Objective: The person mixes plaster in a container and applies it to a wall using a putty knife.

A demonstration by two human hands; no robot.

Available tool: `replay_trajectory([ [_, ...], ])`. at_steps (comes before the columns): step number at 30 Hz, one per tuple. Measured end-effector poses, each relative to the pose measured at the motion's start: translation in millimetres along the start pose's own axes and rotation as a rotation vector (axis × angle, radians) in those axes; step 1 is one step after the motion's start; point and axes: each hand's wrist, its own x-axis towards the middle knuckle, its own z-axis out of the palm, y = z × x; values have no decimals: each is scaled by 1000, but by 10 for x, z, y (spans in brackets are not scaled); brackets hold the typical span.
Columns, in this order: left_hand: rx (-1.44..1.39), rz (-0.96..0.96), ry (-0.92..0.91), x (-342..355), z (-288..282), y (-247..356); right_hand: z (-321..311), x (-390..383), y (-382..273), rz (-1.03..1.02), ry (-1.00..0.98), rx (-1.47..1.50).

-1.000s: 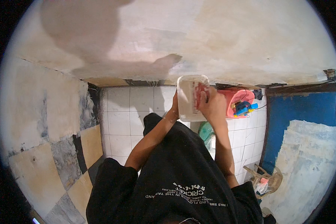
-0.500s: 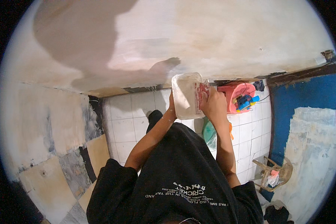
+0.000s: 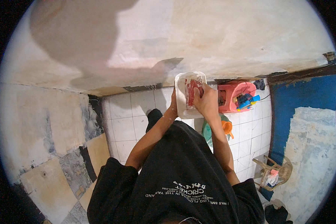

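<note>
My left hand (image 3: pixel 173 103) is wrapped round the left side of a whitish plastic tub (image 3: pixel 185 113), holding it in front of my body, close to the wall. Pale, putty-like material coats the tub's inside. In my right hand (image 3: pixel 207 101) is a red putty spreader (image 3: pixel 194 90), its flat face smeared with white. The hand is closed on it, thumb over the face, and the spreader is over the tub's opening. Whether its edge touches the material inside I cannot tell.
The pale smeared wall (image 3: pixel 212 41) rises ahead. On the white tiled floor (image 3: pixel 123 127), a pink stool (image 3: pixel 227 89) carries a blue tool (image 3: pixel 249 102). Beside it are a green basin (image 3: pixel 207 130) and an orange dipper (image 3: pixel 227 127). A brownish chair (image 3: pixel 285 170) stands lower right.
My right hand has moved left with the spreader, from the tub's right side to over its middle. The tub has shifted slightly right. More of the orange dipper shows.
</note>
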Motion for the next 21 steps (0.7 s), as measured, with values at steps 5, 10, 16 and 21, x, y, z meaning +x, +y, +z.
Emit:
replay_trajectory([
  [5, 361, 60, 388, 35, 149, -4, -23, 25, -93, -38, -16, -64],
  [10, 187, -46, 70, -10, -59, 77, -29, 12, -111, -158, -54, 11],
  [16, 209, -5, 307, -66, 214, 16, -69, 71, -61, -45, -53, -53],
  [21, 402, 31, 372, -64, 116, -8, 7, -20, -94, -25, -96, 4],
])
